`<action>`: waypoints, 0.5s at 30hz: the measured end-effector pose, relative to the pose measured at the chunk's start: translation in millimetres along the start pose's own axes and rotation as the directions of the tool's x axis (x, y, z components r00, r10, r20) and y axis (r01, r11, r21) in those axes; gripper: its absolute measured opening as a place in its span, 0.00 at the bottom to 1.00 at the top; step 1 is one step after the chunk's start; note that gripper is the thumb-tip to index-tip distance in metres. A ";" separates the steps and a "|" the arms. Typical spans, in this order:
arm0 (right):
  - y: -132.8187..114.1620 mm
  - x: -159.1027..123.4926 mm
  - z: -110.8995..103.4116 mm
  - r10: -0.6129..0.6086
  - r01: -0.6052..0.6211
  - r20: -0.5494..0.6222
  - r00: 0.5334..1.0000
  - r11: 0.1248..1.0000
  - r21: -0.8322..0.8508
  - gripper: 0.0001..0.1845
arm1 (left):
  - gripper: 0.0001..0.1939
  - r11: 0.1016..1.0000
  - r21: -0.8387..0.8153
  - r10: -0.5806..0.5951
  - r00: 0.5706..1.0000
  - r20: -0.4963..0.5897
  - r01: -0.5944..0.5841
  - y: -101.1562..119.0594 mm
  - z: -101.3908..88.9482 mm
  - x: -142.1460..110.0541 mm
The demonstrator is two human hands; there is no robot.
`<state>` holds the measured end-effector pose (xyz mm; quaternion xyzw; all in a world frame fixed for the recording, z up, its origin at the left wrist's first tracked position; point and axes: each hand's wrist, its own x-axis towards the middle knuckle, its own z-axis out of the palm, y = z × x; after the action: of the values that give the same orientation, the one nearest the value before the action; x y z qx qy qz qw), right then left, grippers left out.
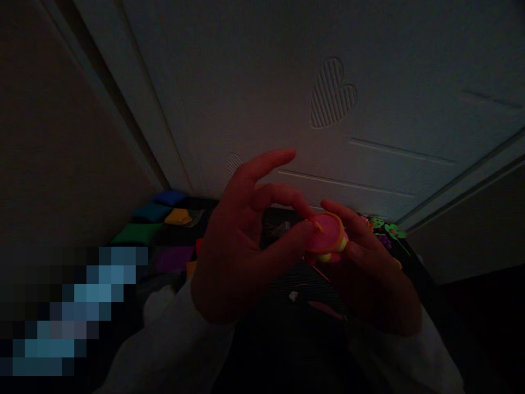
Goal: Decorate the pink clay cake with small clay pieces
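One round pink piece (pixel 331 234), orange-rimmed, yellow lumps beneath, held above the middle of the worktop (pixel 281 287). Left hand (pixel 241 241): thumb and one finger pinching its left rim, at a small orange-red strand (pixel 317 225); another finger raised. Right hand (pixel 373 265): fingers gripping its right side. Advisable: firm support rightward, light pinch leftward, lest soft-looking parts dent. Far right corner: green flower (pixel 394 231). Left edge: green packet (pixel 137 233).

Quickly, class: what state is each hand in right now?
Left hand: touching the pink piece; grip cannot be told.
Right hand: holding the pink piece.
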<state>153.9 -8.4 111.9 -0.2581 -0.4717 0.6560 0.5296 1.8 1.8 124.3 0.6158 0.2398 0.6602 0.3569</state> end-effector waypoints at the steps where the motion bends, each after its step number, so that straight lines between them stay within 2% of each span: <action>1: 0.0 -0.1 -0.1 -0.003 0.003 0.005 1.000 1.000 0.004 0.22 | 0.32 1.000 0.001 0.006 1.000 0.003 -0.006 -0.4 0.2 0.1; 6: -0.9 0.3 -0.1 -0.019 0.019 0.015 1.000 1.000 0.008 0.21 | 0.31 1.000 -0.019 -0.004 1.000 -0.003 0.004 -1.5 1.7 -0.2; 11: -1.5 0.3 0.5 -0.022 0.016 0.064 0.998 0.996 0.089 0.20 | 0.30 0.997 -0.069 -0.034 0.999 0.015 0.035 -0.9 0.9 -1.3; 15: -0.9 0.0 -0.7 -0.033 0.013 0.121 0.992 0.985 0.170 0.18 | 0.37 0.996 -0.071 -0.042 0.998 0.053 0.046 -0.9 1.5 -0.7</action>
<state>154.9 -8.1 112.4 -0.1660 -0.4493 0.7021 0.5270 3.4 1.6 123.3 0.6138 0.2199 0.6444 0.3996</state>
